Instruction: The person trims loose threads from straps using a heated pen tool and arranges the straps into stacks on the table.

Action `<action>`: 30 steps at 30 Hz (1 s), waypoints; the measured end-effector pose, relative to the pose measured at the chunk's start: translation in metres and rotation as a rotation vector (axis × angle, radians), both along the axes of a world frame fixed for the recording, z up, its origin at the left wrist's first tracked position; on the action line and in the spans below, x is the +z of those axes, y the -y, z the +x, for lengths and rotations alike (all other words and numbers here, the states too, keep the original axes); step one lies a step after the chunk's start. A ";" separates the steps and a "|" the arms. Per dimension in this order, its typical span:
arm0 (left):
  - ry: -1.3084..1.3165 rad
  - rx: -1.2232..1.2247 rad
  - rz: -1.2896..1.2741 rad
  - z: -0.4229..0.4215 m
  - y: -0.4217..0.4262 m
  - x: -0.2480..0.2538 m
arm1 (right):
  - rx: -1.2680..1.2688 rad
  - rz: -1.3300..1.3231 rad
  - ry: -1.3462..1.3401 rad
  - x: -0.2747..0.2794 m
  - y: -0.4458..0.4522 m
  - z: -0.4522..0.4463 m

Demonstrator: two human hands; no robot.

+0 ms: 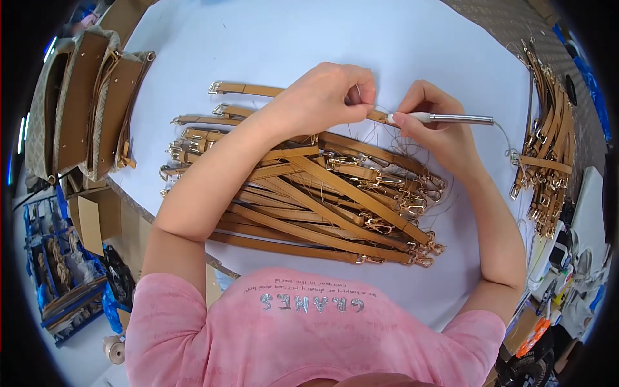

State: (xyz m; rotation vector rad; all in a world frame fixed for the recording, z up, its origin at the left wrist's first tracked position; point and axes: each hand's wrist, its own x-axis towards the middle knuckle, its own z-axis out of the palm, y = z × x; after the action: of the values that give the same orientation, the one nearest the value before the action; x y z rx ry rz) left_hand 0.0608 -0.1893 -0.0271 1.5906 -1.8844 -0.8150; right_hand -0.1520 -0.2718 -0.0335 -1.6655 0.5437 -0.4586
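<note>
Nearest the left hand [348, 95], whose thumb and forefinger tips meet in a pinch, a tan strap [378, 116] shows just beside the fingertips on the right; a fine thread [383, 108] lies there too, though whether it is gripped cannot be told. The right hand [438, 116] is clamped on a pen-like tool [461, 119], pale tip at the strap, cord [505, 133] trailing rightward. Nearer the body than both hands, a heap of straps [351, 193] with metal clasps occupies the space between the forearms; the left forearm [216, 180] crosses above its left part. Well left of the left hand, brown bags [74, 109] stand at the left edge; past them, nearer the body, is a blue rack [71, 324]. Right of the right hand, a strap bundle [548, 165] lies at the right edge. Beyond both hands, the white surface [387, 35] extends to its far edge; a narrower strip runs between the right forearm [500, 238] and the bundle.
</note>
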 end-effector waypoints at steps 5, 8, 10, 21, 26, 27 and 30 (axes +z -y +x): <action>-0.352 -0.011 0.219 0.010 0.004 -0.003 | 0.016 -0.083 -0.017 -0.001 -0.002 0.001; -0.398 -0.008 0.244 0.009 0.005 -0.001 | 0.009 -0.106 -0.020 -0.002 -0.002 0.001; -0.398 -0.003 0.256 0.008 0.005 0.000 | 0.011 -0.146 -0.017 -0.004 -0.001 0.001; -0.392 0.014 0.283 0.007 0.005 0.002 | 0.011 -0.145 -0.043 -0.004 0.000 0.001; -0.402 0.012 0.290 0.008 0.005 0.001 | 0.011 -0.147 -0.048 -0.004 -0.001 0.001; -0.408 0.011 0.290 0.008 0.006 0.001 | 0.010 -0.150 -0.048 -0.004 0.000 0.001; -0.404 0.012 0.287 0.009 0.006 0.001 | 0.017 -0.157 -0.064 -0.004 0.001 0.000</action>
State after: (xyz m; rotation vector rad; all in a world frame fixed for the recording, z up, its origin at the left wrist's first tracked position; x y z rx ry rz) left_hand 0.0696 -0.1949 -0.0258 1.4569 -1.5180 -1.3383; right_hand -0.1517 -0.2724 -0.0380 -1.8390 0.5516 -0.4455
